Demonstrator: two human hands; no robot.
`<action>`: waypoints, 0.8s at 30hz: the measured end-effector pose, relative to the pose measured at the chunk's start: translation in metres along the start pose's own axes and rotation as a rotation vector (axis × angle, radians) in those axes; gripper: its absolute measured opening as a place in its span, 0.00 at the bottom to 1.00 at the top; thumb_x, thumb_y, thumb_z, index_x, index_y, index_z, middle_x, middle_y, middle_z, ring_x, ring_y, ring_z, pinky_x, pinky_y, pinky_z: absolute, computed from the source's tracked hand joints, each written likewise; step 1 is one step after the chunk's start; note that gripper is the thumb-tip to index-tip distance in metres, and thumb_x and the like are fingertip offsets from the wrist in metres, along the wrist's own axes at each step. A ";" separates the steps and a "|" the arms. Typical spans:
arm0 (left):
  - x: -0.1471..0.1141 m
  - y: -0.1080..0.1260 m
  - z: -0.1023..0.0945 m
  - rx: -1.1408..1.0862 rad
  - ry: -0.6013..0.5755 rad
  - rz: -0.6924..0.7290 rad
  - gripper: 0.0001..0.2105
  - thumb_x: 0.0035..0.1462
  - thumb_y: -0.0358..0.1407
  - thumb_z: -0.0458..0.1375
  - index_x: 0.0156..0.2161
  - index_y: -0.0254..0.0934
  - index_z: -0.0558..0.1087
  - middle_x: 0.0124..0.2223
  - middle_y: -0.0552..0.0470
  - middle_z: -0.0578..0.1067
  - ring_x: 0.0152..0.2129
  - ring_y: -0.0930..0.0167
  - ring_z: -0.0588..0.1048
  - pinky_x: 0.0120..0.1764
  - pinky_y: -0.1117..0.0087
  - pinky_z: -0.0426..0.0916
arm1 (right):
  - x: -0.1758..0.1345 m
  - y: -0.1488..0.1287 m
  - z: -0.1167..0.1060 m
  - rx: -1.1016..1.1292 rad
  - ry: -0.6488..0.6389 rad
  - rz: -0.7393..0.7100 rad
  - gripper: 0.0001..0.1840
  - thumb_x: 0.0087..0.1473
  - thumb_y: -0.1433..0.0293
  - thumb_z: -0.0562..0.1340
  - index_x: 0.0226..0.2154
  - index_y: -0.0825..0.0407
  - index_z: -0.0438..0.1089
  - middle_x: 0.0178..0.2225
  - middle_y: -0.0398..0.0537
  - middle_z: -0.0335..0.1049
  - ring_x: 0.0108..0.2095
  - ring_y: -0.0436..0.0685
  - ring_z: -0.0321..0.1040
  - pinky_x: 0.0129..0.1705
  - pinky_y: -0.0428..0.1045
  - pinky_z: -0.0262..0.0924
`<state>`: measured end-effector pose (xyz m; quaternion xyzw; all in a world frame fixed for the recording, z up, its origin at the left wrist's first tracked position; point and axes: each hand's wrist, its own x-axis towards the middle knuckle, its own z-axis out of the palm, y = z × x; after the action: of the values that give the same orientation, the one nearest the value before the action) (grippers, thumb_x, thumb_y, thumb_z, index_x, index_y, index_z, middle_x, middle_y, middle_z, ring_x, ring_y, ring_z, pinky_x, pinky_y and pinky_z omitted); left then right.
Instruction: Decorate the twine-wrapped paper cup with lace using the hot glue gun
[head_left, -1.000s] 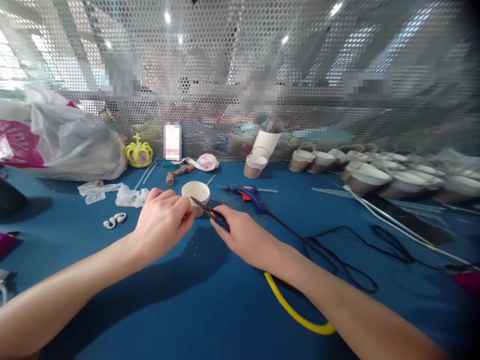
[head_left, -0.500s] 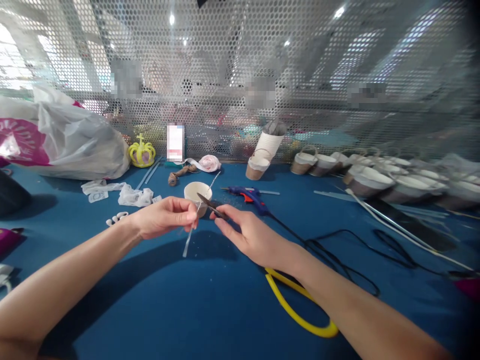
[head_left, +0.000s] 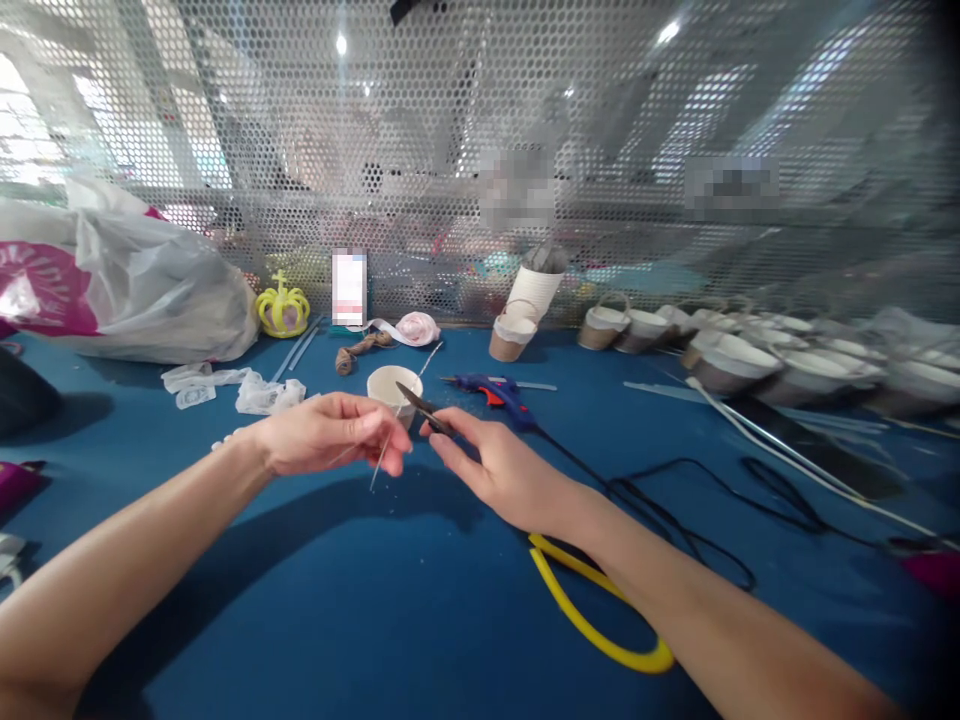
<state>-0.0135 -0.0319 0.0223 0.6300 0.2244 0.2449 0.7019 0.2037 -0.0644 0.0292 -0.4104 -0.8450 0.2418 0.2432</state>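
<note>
My right hand [head_left: 499, 465] grips a pair of dark-bladed scissors [head_left: 415, 400], the blades pointing up and left over the rim of a small white paper cup [head_left: 391, 386]. The yellow handles [head_left: 600, 640] show below my right forearm. My left hand [head_left: 337, 435] is just left of the cup, its fingers loosely parted. A thin clear strand [head_left: 381, 462] hangs by its fingertips; whether it clings to them or is falling I cannot make out. A thin twisted cord [head_left: 430, 362] sticks up at the cup's right side. The cup's lower part is hidden by my hands.
A blue glue gun [head_left: 495, 393] lies right of the cup, its black cable trailing right. Many small cup baskets [head_left: 739, 360] crowd the right back. Crumpled white ribbon [head_left: 262, 390], brown twine [head_left: 364, 350], a yellow crown [head_left: 283, 308] and a plastic bag [head_left: 165, 280] are at left.
My left fingers have loosened from a pinch, and the clear strip they held now shows as a thin strand below them. My right hand and the scissors have hardly moved.
</note>
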 end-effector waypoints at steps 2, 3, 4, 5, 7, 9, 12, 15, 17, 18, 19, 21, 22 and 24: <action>0.001 -0.004 0.003 -0.013 0.002 -0.005 0.18 0.47 0.50 0.59 0.28 0.34 0.68 0.21 0.54 0.68 0.23 0.74 0.66 0.29 0.72 0.59 | 0.000 0.000 0.000 -0.001 -0.005 -0.007 0.10 0.58 0.67 0.50 0.36 0.53 0.64 0.32 0.48 0.71 0.30 0.52 0.67 0.34 0.46 0.61; 0.001 -0.004 0.006 0.056 0.035 0.004 0.18 0.47 0.50 0.58 0.26 0.34 0.67 0.20 0.55 0.66 0.21 0.75 0.65 0.27 0.73 0.58 | 0.000 0.001 0.001 -0.002 -0.003 -0.006 0.09 0.58 0.67 0.51 0.36 0.53 0.64 0.33 0.48 0.72 0.31 0.52 0.68 0.34 0.46 0.61; 0.001 -0.004 0.011 0.186 0.088 0.015 0.18 0.49 0.50 0.57 0.24 0.35 0.66 0.20 0.56 0.65 0.20 0.75 0.63 0.26 0.74 0.58 | 0.001 0.003 0.002 -0.011 0.003 0.000 0.09 0.58 0.67 0.51 0.37 0.53 0.63 0.33 0.48 0.72 0.32 0.53 0.68 0.35 0.47 0.61; 0.001 -0.003 0.015 0.374 0.164 0.032 0.17 0.50 0.48 0.56 0.24 0.35 0.65 0.20 0.56 0.66 0.20 0.76 0.62 0.25 0.74 0.57 | 0.002 0.005 0.004 -0.031 0.012 0.016 0.09 0.58 0.68 0.51 0.37 0.53 0.63 0.34 0.49 0.72 0.33 0.53 0.69 0.35 0.47 0.61; 0.000 0.000 0.025 0.865 0.380 0.085 0.14 0.54 0.41 0.53 0.23 0.35 0.65 0.21 0.55 0.66 0.20 0.75 0.62 0.27 0.73 0.57 | 0.003 0.010 0.008 -0.089 0.028 0.061 0.09 0.57 0.68 0.52 0.38 0.54 0.63 0.36 0.51 0.72 0.34 0.55 0.69 0.36 0.48 0.61; -0.002 0.003 0.031 1.280 0.600 0.153 0.13 0.55 0.36 0.50 0.21 0.34 0.66 0.19 0.54 0.65 0.21 0.73 0.63 0.30 0.70 0.57 | 0.004 0.013 0.011 -0.144 0.034 0.099 0.09 0.56 0.69 0.53 0.39 0.54 0.63 0.36 0.53 0.72 0.35 0.57 0.70 0.36 0.50 0.61; -0.003 0.006 0.027 1.267 0.589 0.129 0.12 0.55 0.37 0.51 0.24 0.34 0.69 0.20 0.54 0.67 0.20 0.74 0.63 0.29 0.71 0.57 | 0.004 0.013 0.011 -0.143 0.049 0.102 0.09 0.57 0.68 0.53 0.39 0.54 0.63 0.35 0.53 0.72 0.34 0.57 0.70 0.35 0.49 0.61; -0.003 0.006 0.011 0.682 0.309 0.094 0.14 0.56 0.43 0.51 0.35 0.34 0.72 0.28 0.52 0.72 0.25 0.75 0.66 0.30 0.73 0.60 | 0.002 0.006 0.005 -0.073 0.053 0.062 0.10 0.58 0.66 0.50 0.37 0.53 0.64 0.33 0.49 0.72 0.31 0.53 0.69 0.33 0.47 0.61; -0.001 0.001 0.001 0.344 0.160 0.080 0.17 0.54 0.47 0.53 0.38 0.34 0.73 0.33 0.51 0.72 0.27 0.75 0.67 0.32 0.73 0.61 | 0.001 0.002 0.001 -0.036 0.035 0.035 0.11 0.59 0.66 0.49 0.35 0.53 0.64 0.31 0.47 0.72 0.30 0.52 0.67 0.32 0.46 0.61; 0.000 -0.002 -0.002 0.224 0.099 0.062 0.17 0.52 0.47 0.57 0.37 0.34 0.73 0.35 0.50 0.73 0.28 0.75 0.67 0.33 0.73 0.61 | 0.000 0.001 -0.001 -0.027 0.022 0.027 0.11 0.59 0.66 0.49 0.35 0.53 0.64 0.31 0.47 0.71 0.29 0.52 0.67 0.32 0.46 0.61; 0.001 -0.005 -0.003 0.132 0.059 0.046 0.16 0.50 0.47 0.59 0.35 0.34 0.73 0.35 0.49 0.72 0.29 0.75 0.67 0.33 0.73 0.61 | 0.000 0.000 -0.002 -0.019 0.008 0.020 0.11 0.59 0.66 0.49 0.35 0.53 0.64 0.31 0.47 0.71 0.29 0.51 0.66 0.33 0.46 0.61; 0.003 -0.010 -0.003 0.023 0.019 0.036 0.17 0.46 0.48 0.61 0.30 0.34 0.72 0.33 0.50 0.72 0.29 0.74 0.68 0.33 0.72 0.61 | 0.000 -0.001 -0.003 -0.002 -0.015 0.009 0.11 0.59 0.67 0.50 0.37 0.54 0.64 0.32 0.47 0.71 0.30 0.51 0.66 0.33 0.46 0.61; 0.003 -0.010 -0.001 0.022 0.019 0.036 0.17 0.44 0.49 0.62 0.28 0.34 0.70 0.30 0.51 0.71 0.28 0.74 0.68 0.33 0.72 0.61 | 0.000 -0.001 -0.002 0.009 -0.023 0.003 0.11 0.59 0.67 0.50 0.37 0.54 0.64 0.33 0.47 0.71 0.31 0.51 0.67 0.34 0.46 0.61; 0.003 -0.009 0.006 0.149 0.073 0.030 0.17 0.45 0.48 0.61 0.25 0.34 0.67 0.25 0.54 0.68 0.24 0.75 0.66 0.30 0.73 0.60 | 0.000 0.002 -0.001 0.005 -0.019 0.005 0.10 0.58 0.68 0.51 0.39 0.53 0.64 0.35 0.48 0.72 0.33 0.52 0.68 0.36 0.46 0.61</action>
<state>-0.0070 -0.0355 0.0144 0.6744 0.2580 0.2607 0.6408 0.2049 -0.0632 0.0288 -0.4096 -0.8457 0.2481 0.2355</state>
